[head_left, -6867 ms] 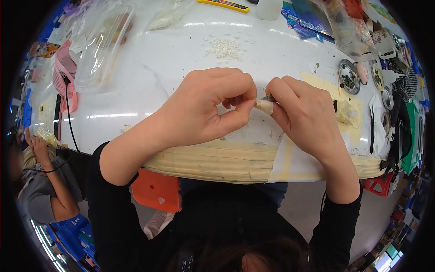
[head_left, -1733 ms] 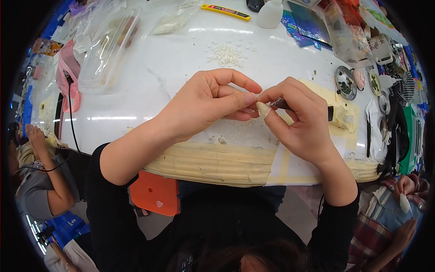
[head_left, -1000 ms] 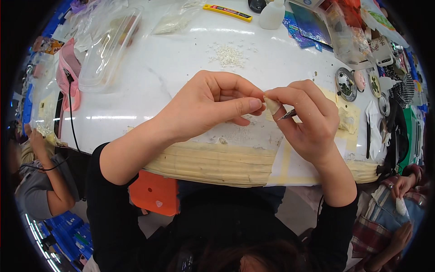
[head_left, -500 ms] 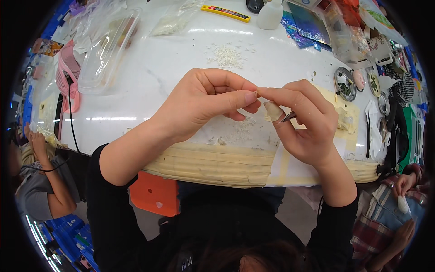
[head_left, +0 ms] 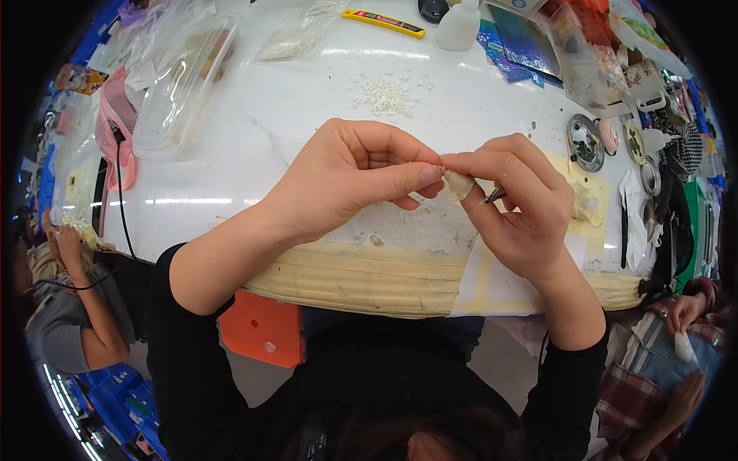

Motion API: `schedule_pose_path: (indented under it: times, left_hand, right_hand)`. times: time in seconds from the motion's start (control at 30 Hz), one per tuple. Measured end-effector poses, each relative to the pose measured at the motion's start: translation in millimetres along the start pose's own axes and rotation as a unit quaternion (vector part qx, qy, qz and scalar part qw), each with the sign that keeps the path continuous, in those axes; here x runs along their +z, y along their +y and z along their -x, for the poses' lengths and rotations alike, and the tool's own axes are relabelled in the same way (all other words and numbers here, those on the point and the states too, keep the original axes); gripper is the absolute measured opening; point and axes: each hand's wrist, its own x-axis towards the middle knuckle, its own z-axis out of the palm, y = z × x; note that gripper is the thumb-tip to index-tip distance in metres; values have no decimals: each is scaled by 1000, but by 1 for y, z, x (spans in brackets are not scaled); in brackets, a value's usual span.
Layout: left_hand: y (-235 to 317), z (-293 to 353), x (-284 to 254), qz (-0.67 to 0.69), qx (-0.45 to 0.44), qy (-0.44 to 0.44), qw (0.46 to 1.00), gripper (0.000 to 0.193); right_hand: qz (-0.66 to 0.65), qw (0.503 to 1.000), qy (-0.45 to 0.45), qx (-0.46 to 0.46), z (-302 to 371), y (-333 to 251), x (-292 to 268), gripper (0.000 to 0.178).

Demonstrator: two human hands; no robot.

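Over the near part of the white table, my left hand (head_left: 346,180) pinches something tiny between thumb and index finger. The fingertips of my right hand (head_left: 526,207) meet it at the same spot, so what is pinched there is too small and covered to name. Pale tape or a cover wraps the right thumb tip (head_left: 460,184). Tucked in the right palm is a thin metal tool (head_left: 493,197), which looks like tweezers; the fingers hide most of it. Beyond the hands lies a loose pile of small white bits (head_left: 387,97).
A clear plastic tray (head_left: 181,92) and a pink mesh pouch (head_left: 117,127) lie at left. Far back are a yellow box cutter (head_left: 383,24) and a white bottle (head_left: 458,27). Round metal dishes (head_left: 586,143) sit at right. Other people sit on both sides.
The right thumb has risen toward the index fingertip and now presses near the pinch point. My left hand has shifted very slightly right and down.
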Motion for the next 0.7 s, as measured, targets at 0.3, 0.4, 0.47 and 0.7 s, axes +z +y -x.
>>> schedule_pose_path:
  times: [0.3, 0.4, 0.47, 0.7]
  left_hand:
    - [-2, 2, 1, -6, 31, -3, 1000, 14]
    - [-1, 4, 5, -73, 51, 21, 996, 12]
    - [-1, 6, 6, -115, 93, 37, 988, 10]
    - [-8, 1, 5, -305, 304, 72, 900, 6]
  right_hand:
    - [-40, 999, 4, 17, 0, -1, 3, 24]
    - [-53, 998, 0, 23, 2, -1, 3, 22]
    - [-56, 998, -3, 28, 1, -2, 3, 22]
    - [62, 995, -60, 42, 1, -2, 2, 24]
